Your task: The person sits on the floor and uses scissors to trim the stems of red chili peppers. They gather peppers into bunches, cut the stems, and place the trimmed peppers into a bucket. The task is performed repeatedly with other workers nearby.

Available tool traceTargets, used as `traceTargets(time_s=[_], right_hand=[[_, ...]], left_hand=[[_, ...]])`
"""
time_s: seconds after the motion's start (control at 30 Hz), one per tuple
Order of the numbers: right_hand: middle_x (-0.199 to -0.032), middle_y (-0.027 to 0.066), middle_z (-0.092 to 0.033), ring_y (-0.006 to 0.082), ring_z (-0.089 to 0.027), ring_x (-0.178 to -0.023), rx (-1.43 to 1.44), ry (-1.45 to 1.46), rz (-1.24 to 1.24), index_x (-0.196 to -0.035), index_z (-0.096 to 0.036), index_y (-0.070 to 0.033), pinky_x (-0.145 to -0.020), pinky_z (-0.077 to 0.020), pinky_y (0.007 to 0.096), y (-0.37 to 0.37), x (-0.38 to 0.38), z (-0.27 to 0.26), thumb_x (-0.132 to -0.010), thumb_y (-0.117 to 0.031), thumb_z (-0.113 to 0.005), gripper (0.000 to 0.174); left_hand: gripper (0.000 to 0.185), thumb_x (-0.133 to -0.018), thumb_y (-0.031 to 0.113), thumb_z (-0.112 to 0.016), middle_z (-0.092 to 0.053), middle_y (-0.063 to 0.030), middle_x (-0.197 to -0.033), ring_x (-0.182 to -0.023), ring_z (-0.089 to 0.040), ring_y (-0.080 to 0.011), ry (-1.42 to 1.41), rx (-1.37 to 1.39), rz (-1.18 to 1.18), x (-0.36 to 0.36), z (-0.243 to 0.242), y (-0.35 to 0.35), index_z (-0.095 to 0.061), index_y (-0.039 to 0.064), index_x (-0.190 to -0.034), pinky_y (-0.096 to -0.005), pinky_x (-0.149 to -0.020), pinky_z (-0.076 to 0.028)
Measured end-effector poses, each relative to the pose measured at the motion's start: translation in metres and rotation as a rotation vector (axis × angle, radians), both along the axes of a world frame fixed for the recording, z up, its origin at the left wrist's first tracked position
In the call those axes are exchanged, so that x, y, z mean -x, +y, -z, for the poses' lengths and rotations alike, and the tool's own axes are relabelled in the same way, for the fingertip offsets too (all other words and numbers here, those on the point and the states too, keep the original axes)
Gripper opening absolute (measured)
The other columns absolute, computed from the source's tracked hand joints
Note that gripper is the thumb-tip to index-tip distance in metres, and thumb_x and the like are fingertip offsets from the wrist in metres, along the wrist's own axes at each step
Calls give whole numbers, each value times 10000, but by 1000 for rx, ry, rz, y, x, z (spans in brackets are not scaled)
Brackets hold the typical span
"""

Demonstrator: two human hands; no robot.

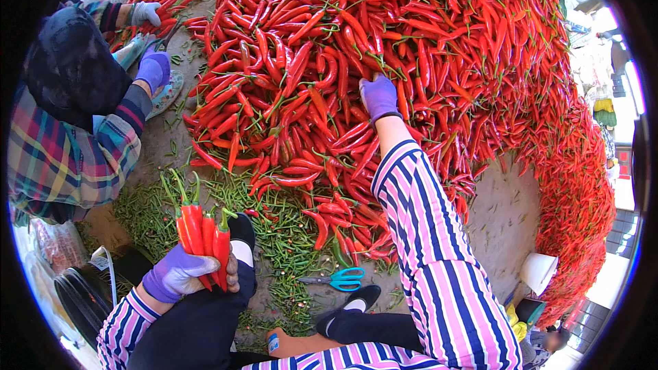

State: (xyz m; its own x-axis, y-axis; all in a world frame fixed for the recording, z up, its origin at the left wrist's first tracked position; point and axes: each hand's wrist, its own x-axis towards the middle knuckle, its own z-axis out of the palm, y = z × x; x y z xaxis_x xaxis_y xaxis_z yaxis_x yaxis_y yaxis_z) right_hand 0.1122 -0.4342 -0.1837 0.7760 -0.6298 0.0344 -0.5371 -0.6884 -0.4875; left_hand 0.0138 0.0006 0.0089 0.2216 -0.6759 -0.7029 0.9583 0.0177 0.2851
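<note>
My left hand (180, 270), in a purple and white glove, grips a bunch of several red chili peppers (193, 228) over my lap, green stems upward. My right hand (379, 96), in the same kind of glove, reaches out into the large heap of red chili peppers (303, 113). Its fingertips are among the peppers and stems, mostly hidden, so whether they hold one is unclear. Scissors with teal handles (347, 279) lie on the ground between my feet, blades towards the left. Cut green stems (277, 231) are strewn around them.
On the left a co-worker in a plaid shirt (77, 149) holds a dark-bladed cutting tool (172, 35) beside more peppers (167, 5). A black container with a white handle (85, 288) stands at my left. A white bucket (538, 272) lies tilted at the right, by the heap.
</note>
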Motion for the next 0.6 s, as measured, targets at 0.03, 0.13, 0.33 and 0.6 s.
traceTargets(time_s=[0.03,0.13,0.33,0.6], right_hand=[[-921,241,-626,421,-596,-876,-88,32,-80,-924,-599,18,-809,-469,488,-3,6,0,-813,-296,-533,339],[-956,246,-631,406,-602,-924,-160,189,-220,-922,-604,4,-821,-474,473,-4,41,-21,-797,-292,-548,326],[-839,169,-650,348,-633,-842,120,557,-151,-900,-569,-52,-736,-491,444,28,104,-59,-804,-298,-589,265],[-951,112,-637,314,-634,-891,288,629,-288,-960,-573,-130,-666,-501,460,21,82,-56,-850,-168,-517,129]], left_hand=[[431,-746,170,-734,-572,-121,-873,-825,-613,-269,16,-12,-1,-1,-1,1,-527,34,-1099,-453,-757,-526],[521,-732,172,-753,-566,-95,-890,-797,-597,-222,9,-75,23,-4,-4,4,-491,53,-1167,-379,-697,-510],[604,-707,141,-761,-566,-83,-919,-821,-593,-202,36,-73,18,-9,-4,2,-465,44,-1225,-349,-705,-495],[640,-682,179,-790,-560,-65,-895,-803,-592,-192,39,-69,87,-7,-8,-3,-471,34,-1218,-346,-699,-505]])
